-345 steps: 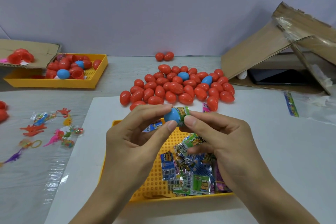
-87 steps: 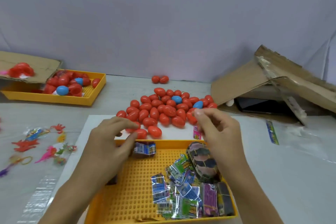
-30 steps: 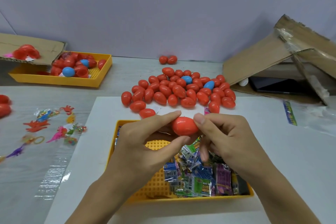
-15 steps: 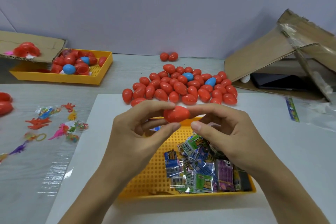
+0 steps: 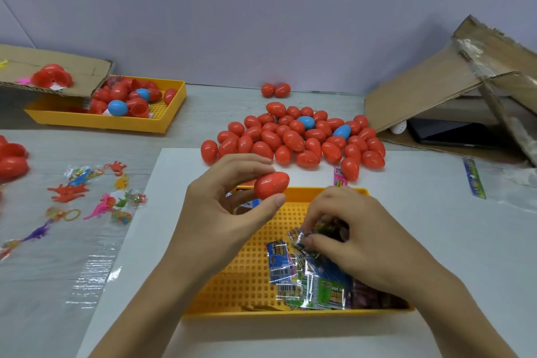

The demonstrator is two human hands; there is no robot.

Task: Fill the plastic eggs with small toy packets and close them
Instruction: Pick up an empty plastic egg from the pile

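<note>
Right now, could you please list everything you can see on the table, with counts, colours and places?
held egg: one, red, closed, above near tray's far edge
egg pile: dozens, red with two blue, beyond near tray
egg pair: two, red, by the wall
near tray: one, yellow, perforated, on white sheet
toy packets: many, mixed colours, in near tray
far tray: one, yellow, far left, holding red and blue eggs
loose toys: several, mixed colours, left
cardboard box: one, brown, far right
left hand: fingers hold the red egg
right hand: fingers pinch a packet in the near tray
</note>
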